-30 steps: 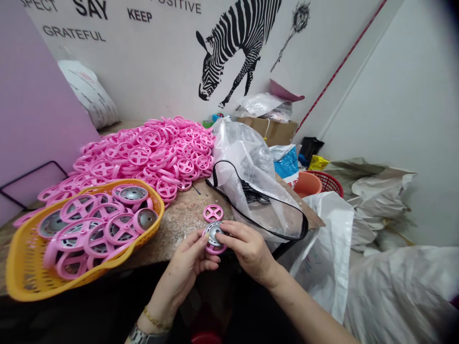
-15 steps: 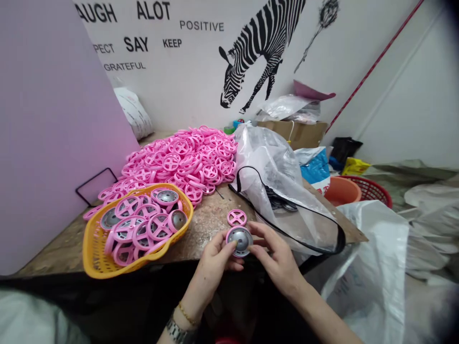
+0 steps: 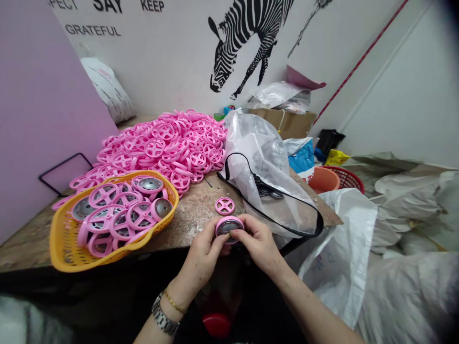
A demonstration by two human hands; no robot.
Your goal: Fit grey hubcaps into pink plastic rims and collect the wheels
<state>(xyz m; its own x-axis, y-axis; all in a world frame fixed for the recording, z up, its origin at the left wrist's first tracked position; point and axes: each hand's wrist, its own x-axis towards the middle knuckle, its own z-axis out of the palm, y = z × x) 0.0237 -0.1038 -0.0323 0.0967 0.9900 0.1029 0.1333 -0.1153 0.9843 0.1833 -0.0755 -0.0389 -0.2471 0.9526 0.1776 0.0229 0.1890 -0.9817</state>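
Note:
Both my hands hold one pink plastic wheel with a grey metal disc [image 3: 229, 229] above the front of the workbench [image 3: 190, 224]. My left hand [image 3: 201, 253] grips its lower left side. My right hand [image 3: 258, 243] pinches its right side, and my fingers hide part of the disc. A single pink four-spoke wheel [image 3: 224, 206] lies on the bench just beyond my hands. A large heap of loose pink wheels [image 3: 165, 148] covers the bench further back.
A yellow plastic basket [image 3: 107, 253] on the left holds pink wheels fitted with metal discs. A clear plastic bag [image 3: 258, 162] with a black cord and dark parts inside stands to the right. White woven sacks [image 3: 340, 248] fill the right side.
The wheel has turned in my hands, its pink rim now facing up rather than its metal disc. My hands have closed around it, and the view has shifted slightly.

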